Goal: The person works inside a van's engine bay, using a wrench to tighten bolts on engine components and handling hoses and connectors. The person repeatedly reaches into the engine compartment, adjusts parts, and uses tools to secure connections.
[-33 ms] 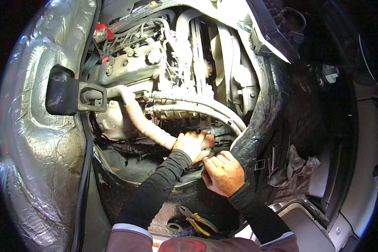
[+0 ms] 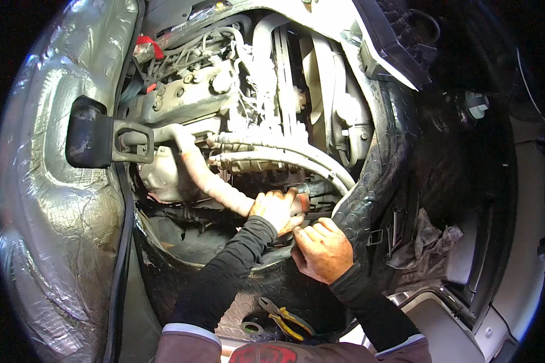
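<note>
A pale, ribbed hose [image 2: 209,181] curves down from the metal pipe at the engine's left side, and a short orange band [image 2: 304,202] shows at its lower end. My left hand [image 2: 274,212] is closed round the hose close to that band. Just to its right and nearer to me, my right hand [image 2: 324,249] makes a fist with the thumb side toward the left hand. What its fingers hold, if anything, is hidden. The engine [image 2: 194,91] fills the opening beyond both hands.
Yellow-handled pliers [image 2: 290,323] lie on the studded mat near me, beside a tape-like ring [image 2: 252,328]. Two pale hoses [image 2: 284,150] arch over the bay. A black boxy part [image 2: 89,132] juts in at left. Wrenches [image 2: 396,227] and a grey rag [image 2: 427,242] lie right.
</note>
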{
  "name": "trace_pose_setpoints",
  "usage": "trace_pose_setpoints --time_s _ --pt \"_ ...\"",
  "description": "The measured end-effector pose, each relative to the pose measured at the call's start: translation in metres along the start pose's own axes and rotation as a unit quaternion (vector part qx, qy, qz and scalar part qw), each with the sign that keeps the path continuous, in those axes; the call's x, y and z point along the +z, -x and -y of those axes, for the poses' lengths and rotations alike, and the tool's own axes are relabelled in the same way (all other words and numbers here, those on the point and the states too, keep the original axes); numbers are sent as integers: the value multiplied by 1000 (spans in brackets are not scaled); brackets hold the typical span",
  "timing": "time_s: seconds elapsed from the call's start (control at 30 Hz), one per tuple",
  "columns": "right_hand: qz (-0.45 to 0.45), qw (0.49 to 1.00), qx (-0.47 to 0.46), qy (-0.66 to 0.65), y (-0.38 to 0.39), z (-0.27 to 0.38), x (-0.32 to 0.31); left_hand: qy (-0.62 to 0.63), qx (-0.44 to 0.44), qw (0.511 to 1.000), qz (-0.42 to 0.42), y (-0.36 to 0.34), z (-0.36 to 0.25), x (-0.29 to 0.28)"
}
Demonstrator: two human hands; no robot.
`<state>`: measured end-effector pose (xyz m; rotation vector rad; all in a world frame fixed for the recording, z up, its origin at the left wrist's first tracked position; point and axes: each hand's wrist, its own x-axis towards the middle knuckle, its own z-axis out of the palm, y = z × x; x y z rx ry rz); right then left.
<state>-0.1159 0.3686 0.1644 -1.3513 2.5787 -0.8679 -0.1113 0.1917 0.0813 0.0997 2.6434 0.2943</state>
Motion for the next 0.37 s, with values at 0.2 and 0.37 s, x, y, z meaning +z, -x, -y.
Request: trace_pose_setpoints --time_s 0.2,0.37 --pt "-22 999 -12 -24 2 -6 -3 101 -92 988 66 -15 -1 -24" --pt "-43 998 -13 -32 6 -11 4 132 -157 970 131 -18 -5 -49"
